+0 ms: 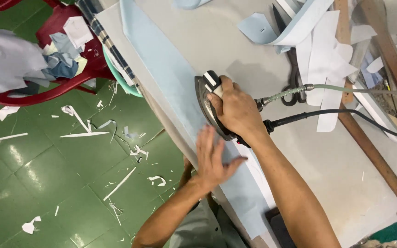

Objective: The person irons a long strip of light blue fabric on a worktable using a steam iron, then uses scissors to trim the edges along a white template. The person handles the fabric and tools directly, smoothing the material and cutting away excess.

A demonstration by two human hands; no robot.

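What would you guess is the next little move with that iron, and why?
Probably slide the iron further up the light blue fabric strip. The right hand grips its handle, the left hand lies flat on the strip behind it, and the strip continues ahead.

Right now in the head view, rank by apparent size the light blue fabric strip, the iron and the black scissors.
1. light blue fabric strip
2. iron, partly hidden under the right hand
3. black scissors, partly hidden under white pieces

Two bare arms show, with no sleeves down to the wrists. The left hand and right hand wear no gloves, rings or watch. Far back from the fingers sits a grey-green shirt.
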